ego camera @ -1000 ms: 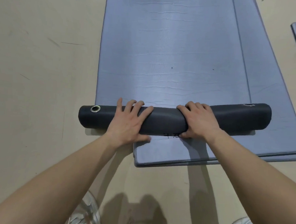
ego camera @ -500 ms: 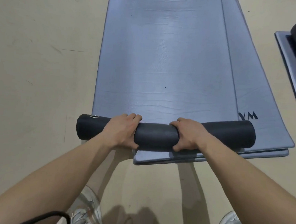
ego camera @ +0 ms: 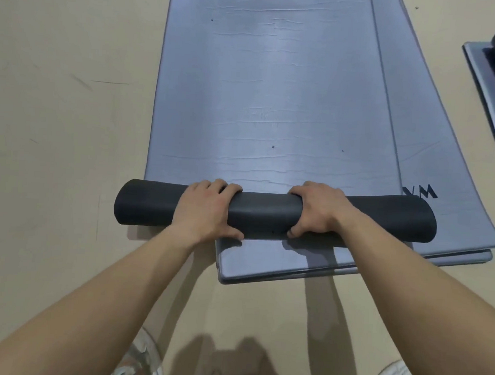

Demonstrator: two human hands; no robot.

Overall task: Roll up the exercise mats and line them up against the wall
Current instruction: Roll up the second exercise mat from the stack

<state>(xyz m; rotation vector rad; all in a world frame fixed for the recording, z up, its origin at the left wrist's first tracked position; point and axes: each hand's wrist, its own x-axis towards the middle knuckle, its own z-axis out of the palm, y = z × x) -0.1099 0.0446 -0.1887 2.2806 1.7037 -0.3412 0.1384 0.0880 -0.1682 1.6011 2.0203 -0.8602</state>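
The roll (ego camera: 265,214) is gripped by both hands: the left hand (ego camera: 207,211) and the right hand (ego camera: 319,211) are each curled round it, fingers over the far side, thumbs tucked on the near side, approx. one hand either side of its middle. The roll's long axis runs left-right, i.e. across the line of the forearms. The unrolled part of the mat (ego camera: 274,88) lies flat straight ahead of the grip and stretches away beyond the fingers. Its far end is out of view, so most of the length is judged not yet rolled. The coming move is judged to turn on that one relation: flat stock dead ahead of the knuckles, perpendicular to the roll axis, so a forward push-and-turn w/ equal effort from both hands is called for. Neither hand can be said to be nearer, as both sit level on the roll. If one side were led, a skewed or coned roll would be expected. A lower mat (ego camera: 456,169) is seen beneath the grip, offset to the right, its near edge sticking out behind the thumbs. The roll's left end overhangs bare floor (ego camera: 57,120). Another mat (ego camera: 481,85) lies well apart, far right of the grip.
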